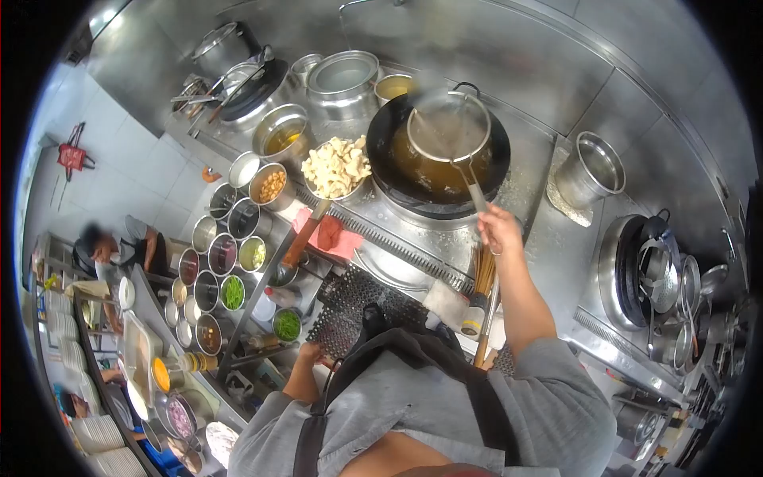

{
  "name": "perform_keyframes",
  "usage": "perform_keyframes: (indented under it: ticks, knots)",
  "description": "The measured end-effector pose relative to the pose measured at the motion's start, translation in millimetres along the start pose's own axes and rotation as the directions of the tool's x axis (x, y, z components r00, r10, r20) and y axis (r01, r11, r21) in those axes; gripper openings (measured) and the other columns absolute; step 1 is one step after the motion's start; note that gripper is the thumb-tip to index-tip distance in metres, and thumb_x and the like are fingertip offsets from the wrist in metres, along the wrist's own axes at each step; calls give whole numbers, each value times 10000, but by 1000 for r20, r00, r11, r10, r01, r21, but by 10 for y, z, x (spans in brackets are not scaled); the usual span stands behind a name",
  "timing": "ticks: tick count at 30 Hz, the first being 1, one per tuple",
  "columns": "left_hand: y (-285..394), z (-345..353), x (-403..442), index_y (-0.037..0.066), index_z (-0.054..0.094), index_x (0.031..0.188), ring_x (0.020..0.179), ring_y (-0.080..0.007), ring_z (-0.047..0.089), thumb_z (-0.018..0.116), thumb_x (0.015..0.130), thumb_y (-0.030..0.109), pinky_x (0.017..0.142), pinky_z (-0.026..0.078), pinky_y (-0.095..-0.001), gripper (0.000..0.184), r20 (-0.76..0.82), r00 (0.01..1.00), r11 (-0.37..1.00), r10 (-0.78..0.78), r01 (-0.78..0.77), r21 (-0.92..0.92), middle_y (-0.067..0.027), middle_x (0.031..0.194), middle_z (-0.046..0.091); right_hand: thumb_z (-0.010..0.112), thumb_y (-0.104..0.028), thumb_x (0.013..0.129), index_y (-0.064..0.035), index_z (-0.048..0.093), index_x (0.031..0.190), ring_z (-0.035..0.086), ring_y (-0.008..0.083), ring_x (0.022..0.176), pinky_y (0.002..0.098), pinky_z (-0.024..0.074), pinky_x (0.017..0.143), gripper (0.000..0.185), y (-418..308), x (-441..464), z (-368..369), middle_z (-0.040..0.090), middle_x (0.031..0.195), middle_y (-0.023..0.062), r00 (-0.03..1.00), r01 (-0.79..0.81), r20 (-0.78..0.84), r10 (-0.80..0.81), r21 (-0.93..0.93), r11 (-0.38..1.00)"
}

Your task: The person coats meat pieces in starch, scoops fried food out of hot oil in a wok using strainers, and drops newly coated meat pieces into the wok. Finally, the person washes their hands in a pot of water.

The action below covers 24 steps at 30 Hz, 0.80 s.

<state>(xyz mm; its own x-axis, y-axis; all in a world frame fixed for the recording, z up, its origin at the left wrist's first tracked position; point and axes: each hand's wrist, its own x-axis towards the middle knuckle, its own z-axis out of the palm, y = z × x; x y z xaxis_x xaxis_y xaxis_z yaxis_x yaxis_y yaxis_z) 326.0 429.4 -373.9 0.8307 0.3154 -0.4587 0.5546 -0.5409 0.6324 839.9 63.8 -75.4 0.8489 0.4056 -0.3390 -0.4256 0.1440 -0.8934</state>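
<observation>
My right hand [499, 228] is wrapped round the handle of a round mesh strainer [451, 127]. The strainer is over a black wok [381, 159] that holds a brownish liquid. Down by my side is my left hand [311, 353], close to the apron, its fingers too small and partly hidden to read. Left of the wok, a heap of pale cut food pieces [337, 167] rests in a round scoop with a wooden handle [304, 235]. A pink cloth [330, 232] lies beside that handle.
Several metal pots of ingredients [232, 294] stand at left, including chopped greens [233, 292]. A steel pot [592, 165] sits right of the wok. A bamboo brush [482, 278] is below my right hand. Further right is a second wok [632, 270] with ladles. Another person [119, 246] works at far left.
</observation>
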Motion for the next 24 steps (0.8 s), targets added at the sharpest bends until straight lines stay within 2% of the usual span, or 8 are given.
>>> perform_keyframes:
  ticks: [3,6,9,11,15,17,19,24]
  knots:
    - [12,-43,-110,47,627,877,510,-238,633,611,856,230,427,503,-356,185,-85,845,812,529,-474,339,-122,702,644,597,-65,843,89,321,1382,425,128,343,247,298,307,625,-207,10,-368,546,580,58,984,111,-140,-110,-6,994]
    - [-20,33,17,27,629,867,534,-226,646,592,867,227,443,510,-357,203,-17,993,992,-120,119,-39,-116,703,654,581,-92,850,64,363,1373,446,127,378,270,363,343,589,-438,-65,-772,545,586,66,947,154,-237,-218,-259,953]
    - [-19,148,104,8,632,857,557,-214,660,573,878,224,458,516,-359,225,253,689,631,-680,725,-278,-111,703,665,548,-92,836,-22,429,1363,591,252,508,361,486,472,546,-376,-86,-1143,611,658,146,814,4,-349,-464,-796,605]
    - [109,109,129,11,640,846,559,-215,661,558,881,221,464,520,-364,228,225,697,639,-681,715,-282,-111,718,672,518,-77,811,-82,534,1275,646,386,746,456,517,658,464,-34,125,-1643,649,794,217,725,-164,-145,-673,-986,35]
    - [216,-51,300,36,668,810,572,-197,667,520,882,204,493,531,-352,235,216,785,794,-581,605,-63,-99,730,687,541,-94,811,-100,605,1149,569,444,981,531,452,833,344,-21,87,-2036,634,966,245,827,-225,-262,-498,-965,134]
    - [67,-150,434,59,681,794,543,-163,658,507,874,189,477,529,-316,232,373,924,571,-88,-260,779,-84,706,690,541,-93,824,-80,581,1190,646,378,777,473,509,687,369,-26,-9,-2186,656,860,228,705,-125,-231,-671,-971,203]
    - [322,-299,355,103,688,849,596,-166,668,549,841,201,534,544,-311,170,265,938,860,-223,62,507,-65,726,695,562,-97,829,-29,536,1251,603,252,538,380,488,490,428,-472,-311,-1991,641,734,160,779,-42,-457,-429,-720,692]
    - [6,-178,174,141,692,947,585,-194,665,617,802,208,573,554,-295,176,201,943,936,-265,202,288,-43,733,701,629,-128,821,45,435,1337,491,107,447,242,368,375,578,-772,-304,-2407,606,680,50,724,217,-595,-348,-283,934]
